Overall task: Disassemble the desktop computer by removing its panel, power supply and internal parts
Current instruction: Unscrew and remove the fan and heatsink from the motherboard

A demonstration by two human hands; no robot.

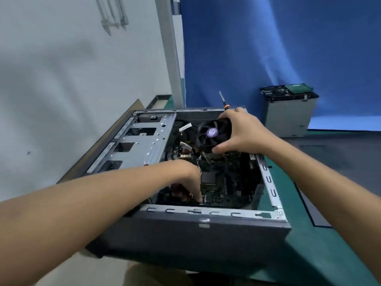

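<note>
Looking down, found the desktop case (195, 234) lying on its side at the left end of the green bench (305, 254), open face up. Noted matt dark-grey sheet metal on the outer wall and bare silvery steel along the rim, punched with slots and small hooked tabs. Saw a perforated steel drive cage (144, 141) filling the left part, with rectangular cut-outs through it. Made out a dark motherboard (226, 182) on the floor of the case, crowded with small parts, a square grey chip near the middle. Found the right hand (245, 134) clamped round a black cooler fan (210, 134) with curved blades and a purple hub sticker, held tilted above the far end of the board. Spotted a screwdriver (226, 105) with an orange collar poking up behind that hand. Found the left hand (189, 178) reaching down inside, fingers curled at the board's near edge; could not tell whether gripping anything. Saw a pale metal box (288, 116) well apart at the back of the bench, against a blue backdrop (288, 48).
</note>
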